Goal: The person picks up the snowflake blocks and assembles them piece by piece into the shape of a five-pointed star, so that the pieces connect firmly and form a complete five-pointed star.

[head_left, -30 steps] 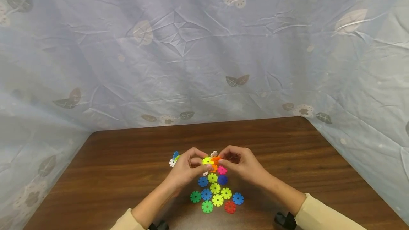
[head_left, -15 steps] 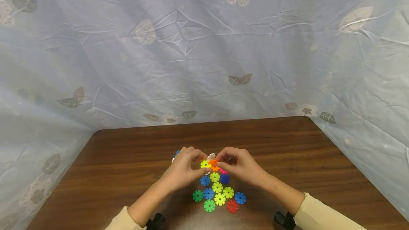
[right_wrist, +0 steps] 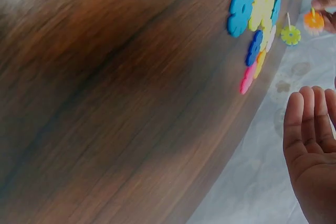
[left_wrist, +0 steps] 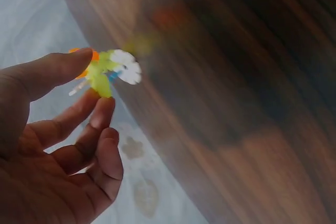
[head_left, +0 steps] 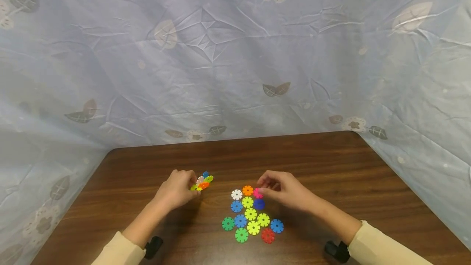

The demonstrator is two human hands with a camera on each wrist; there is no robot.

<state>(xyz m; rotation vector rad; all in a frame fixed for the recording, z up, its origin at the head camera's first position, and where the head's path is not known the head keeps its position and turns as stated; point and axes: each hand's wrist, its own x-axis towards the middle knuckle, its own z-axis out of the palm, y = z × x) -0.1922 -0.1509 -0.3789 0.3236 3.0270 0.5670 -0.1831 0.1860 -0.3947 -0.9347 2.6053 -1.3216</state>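
Observation:
My left hand [head_left: 176, 189] pinches a yellow notched plastic disc [left_wrist: 98, 80] between thumb and fingertips. An orange disc [head_left: 203, 185] is joined to it. Right beside these, at the left of the table, are a blue disc [head_left: 205, 174], a yellow-green disc [head_left: 209, 178] and whitish discs [left_wrist: 127, 67]; whether all of them touch cannot be told. My right hand [head_left: 283, 187] hovers near a pink disc [head_left: 257, 193] with loosely bent fingers. In the right wrist view its fingers [right_wrist: 308, 121] hold nothing.
Loose notched discs lie flat mid-table: white [head_left: 236, 194], orange [head_left: 247, 190], dark blue [head_left: 259, 204], green [head_left: 228, 223], red [head_left: 268, 236] and several yellow and blue ones. Patterned cloth [head_left: 206, 72] hangs around the wooden table [head_left: 312, 154].
Both hands were together on the yellow and orange discs. The right hand has let go and stayed near the pink disc; the left has carried them left to the blue and yellow-green discs.

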